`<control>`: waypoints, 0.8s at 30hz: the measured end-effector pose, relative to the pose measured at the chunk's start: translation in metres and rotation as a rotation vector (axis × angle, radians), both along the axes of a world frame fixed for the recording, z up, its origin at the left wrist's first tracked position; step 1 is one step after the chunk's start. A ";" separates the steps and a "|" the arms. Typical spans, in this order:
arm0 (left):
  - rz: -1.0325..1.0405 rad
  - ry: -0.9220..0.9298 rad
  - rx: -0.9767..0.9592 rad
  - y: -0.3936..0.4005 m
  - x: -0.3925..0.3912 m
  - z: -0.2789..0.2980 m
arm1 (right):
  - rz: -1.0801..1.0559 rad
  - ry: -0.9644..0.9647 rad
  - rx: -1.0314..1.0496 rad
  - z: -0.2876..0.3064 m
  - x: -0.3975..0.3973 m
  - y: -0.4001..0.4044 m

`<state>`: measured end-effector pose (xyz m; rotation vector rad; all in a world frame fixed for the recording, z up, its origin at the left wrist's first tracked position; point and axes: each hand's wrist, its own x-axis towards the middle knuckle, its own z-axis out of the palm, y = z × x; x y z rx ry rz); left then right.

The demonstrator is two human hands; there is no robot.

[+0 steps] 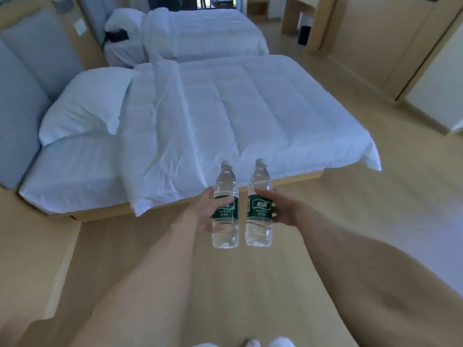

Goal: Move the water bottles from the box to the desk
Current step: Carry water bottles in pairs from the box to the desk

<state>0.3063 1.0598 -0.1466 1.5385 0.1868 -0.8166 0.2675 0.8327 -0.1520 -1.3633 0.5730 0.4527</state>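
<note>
I hold two clear water bottles with green labels and white caps, upright, at arm's length above the wooden floor. My left hand (203, 212) grips the left bottle (225, 194) around its label. My right hand (281, 208) grips the right bottle (259, 194) the same way. The bottles stand side by side, a small gap between them. No box is in view. A light wooden desk (298, 13) shows partly at the far top right.
A bed with white bedding (213, 116) lies straight ahead, a second bed (200, 33) behind it. Light wooden cabinets (390, 46) line the right wall. Open floor runs along the right of the beds. A low wooden ledge (30, 259) sits at the left.
</note>
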 end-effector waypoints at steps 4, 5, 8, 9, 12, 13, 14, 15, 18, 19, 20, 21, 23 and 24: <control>-0.152 -0.014 -0.014 -0.097 0.011 -0.001 | -0.179 0.010 -0.014 0.003 -0.028 -0.086; -0.190 -0.020 -0.014 -0.119 0.013 0.000 | -0.220 0.015 -0.015 0.003 -0.036 -0.104; -0.306 -0.030 -0.019 -0.181 0.017 0.003 | -0.338 0.023 -0.022 0.004 -0.056 -0.154; -0.342 -0.034 -0.020 -0.200 0.019 0.004 | -0.376 0.026 -0.020 0.003 -0.062 -0.169; -0.465 -0.052 -0.030 -0.253 0.024 0.004 | -0.488 0.038 -0.015 0.002 -0.075 -0.209; -0.504 -0.065 -0.036 -0.270 0.026 0.004 | -0.521 0.043 -0.015 0.002 -0.078 -0.222; -0.539 -0.079 -0.039 -0.287 0.029 0.004 | -0.550 0.047 -0.015 0.001 -0.080 -0.234; -0.570 -0.087 -0.036 -0.303 0.032 0.003 | -0.578 0.049 -0.018 0.000 -0.081 -0.247; -0.644 -0.093 -0.026 -0.349 0.047 0.001 | -0.638 0.057 -0.026 -0.001 -0.077 -0.281; -0.671 -0.092 -0.036 -0.366 0.054 0.000 | -0.658 0.057 -0.032 -0.002 -0.073 -0.294; -0.700 -0.093 -0.049 -0.383 0.061 -0.001 | -0.679 0.056 -0.041 -0.002 -0.068 -0.307; -0.731 -0.097 -0.061 -0.399 0.069 0.000 | -0.703 0.056 -0.047 -0.001 -0.061 -0.321; -0.793 -0.094 -0.079 -0.433 0.087 0.003 | -0.750 0.062 -0.045 0.002 -0.046 -0.347; -0.816 -0.091 -0.087 -0.450 0.096 0.004 | -0.767 0.066 -0.044 0.004 -0.038 -0.360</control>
